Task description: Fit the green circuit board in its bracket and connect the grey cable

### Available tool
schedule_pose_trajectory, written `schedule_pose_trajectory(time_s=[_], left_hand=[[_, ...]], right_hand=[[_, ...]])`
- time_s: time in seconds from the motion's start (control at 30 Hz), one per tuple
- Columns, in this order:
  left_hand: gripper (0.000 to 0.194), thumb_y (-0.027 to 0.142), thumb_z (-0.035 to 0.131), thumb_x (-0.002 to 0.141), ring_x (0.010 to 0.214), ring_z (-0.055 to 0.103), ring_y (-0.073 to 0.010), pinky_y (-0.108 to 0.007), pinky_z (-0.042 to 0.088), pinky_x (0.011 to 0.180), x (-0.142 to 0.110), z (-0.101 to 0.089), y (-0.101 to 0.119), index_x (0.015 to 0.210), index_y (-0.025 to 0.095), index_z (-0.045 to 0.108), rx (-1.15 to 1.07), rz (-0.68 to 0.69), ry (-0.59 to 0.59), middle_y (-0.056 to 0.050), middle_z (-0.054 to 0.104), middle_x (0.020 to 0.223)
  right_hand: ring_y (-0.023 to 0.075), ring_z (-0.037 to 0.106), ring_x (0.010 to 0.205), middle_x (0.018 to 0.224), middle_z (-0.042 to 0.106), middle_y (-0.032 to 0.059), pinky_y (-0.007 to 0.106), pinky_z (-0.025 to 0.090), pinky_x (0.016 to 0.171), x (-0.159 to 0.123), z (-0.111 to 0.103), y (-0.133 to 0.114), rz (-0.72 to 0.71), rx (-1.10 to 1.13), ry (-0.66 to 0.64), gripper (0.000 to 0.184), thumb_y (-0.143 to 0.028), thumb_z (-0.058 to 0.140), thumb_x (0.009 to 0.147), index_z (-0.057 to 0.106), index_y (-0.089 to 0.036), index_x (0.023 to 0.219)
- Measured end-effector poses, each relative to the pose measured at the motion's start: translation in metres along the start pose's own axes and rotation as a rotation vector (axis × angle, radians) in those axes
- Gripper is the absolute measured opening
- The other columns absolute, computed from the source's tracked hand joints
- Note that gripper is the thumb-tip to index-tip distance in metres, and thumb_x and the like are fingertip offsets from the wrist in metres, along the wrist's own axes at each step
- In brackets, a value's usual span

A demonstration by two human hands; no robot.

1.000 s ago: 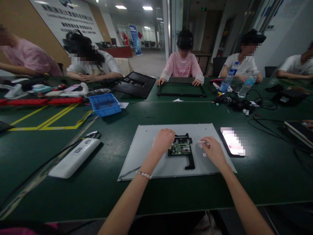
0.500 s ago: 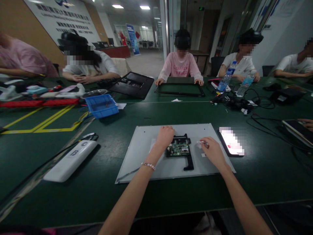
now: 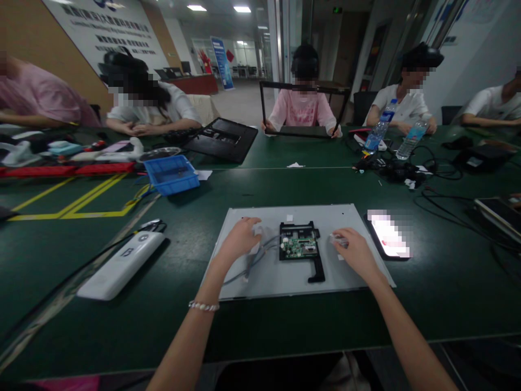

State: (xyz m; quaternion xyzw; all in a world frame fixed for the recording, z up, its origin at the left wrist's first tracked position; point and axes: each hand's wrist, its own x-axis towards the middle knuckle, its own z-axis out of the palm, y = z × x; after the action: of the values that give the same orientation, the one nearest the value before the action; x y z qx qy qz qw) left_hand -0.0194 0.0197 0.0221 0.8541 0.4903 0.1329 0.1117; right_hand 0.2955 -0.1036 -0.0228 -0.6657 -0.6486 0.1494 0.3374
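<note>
A pale grey metal panel point(image 3: 280, 290) lies flat on the table in front of me. On its middle sits a green circuit board point(image 3: 299, 248) in a black plastic bracket point(image 3: 317, 270) with an arm pointing toward me. Grey cables point(image 3: 260, 257) run from the board's left side toward the panel's lower left. Over the panel's left part, my left hand point(image 3: 240, 239) is open, thumb and fingers apart, close to a whitish strip point(image 3: 254, 248). My right hand point(image 3: 356, 251) is closed on a small crumpled whitish scrap point(image 3: 337, 239) right of the board; its material is unclear.
A lit phone point(image 3: 386, 234) lies right of the panel, a white power bank point(image 3: 122, 265) with a cable to the left. Farther off are a blue tray point(image 3: 173, 176), a black casing point(image 3: 222, 139), bottles point(image 3: 380, 127) and black cables point(image 3: 393, 168). Across the table, a person holds a black frame point(image 3: 303, 87).
My left hand has moved left off the board and opened, uncovering the grey cables. My right hand stays nearly in place with the scrap. The person opposite has raised the black frame upright.
</note>
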Motion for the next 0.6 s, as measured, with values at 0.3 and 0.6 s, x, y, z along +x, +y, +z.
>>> schedule_pose_trajectory(time_s=[0.3,0.6], left_hand=[[0.028,0.011,0.047,0.071,0.079,0.061,-0.0175,-0.029,0.047,0.076,-0.01,0.011,-0.009,0.092,0.016,0.065,-0.118,-0.04,0.017,-0.006,0.066,0.085],[0.019,0.014,0.047,0.075,0.079,0.06,-0.0173,-0.03,0.047,0.076,-0.005,0.018,-0.016,0.082,0.017,0.064,-0.174,-0.061,0.17,-0.004,0.065,0.083]], right_hand=[[0.0187,0.06,0.079,0.094,0.063,0.0068,0.033,0.047,0.074,-0.001,0.003,0.005,0.034,0.032,-0.007,0.023,-0.025,0.051,0.081,0.065,-0.02,0.099],[0.0198,0.061,0.075,0.09,0.066,0.0068,0.033,0.048,0.071,0.0,0.003,0.007,0.087,0.061,0.092,0.02,-0.029,0.049,0.081,0.065,-0.019,0.089]])
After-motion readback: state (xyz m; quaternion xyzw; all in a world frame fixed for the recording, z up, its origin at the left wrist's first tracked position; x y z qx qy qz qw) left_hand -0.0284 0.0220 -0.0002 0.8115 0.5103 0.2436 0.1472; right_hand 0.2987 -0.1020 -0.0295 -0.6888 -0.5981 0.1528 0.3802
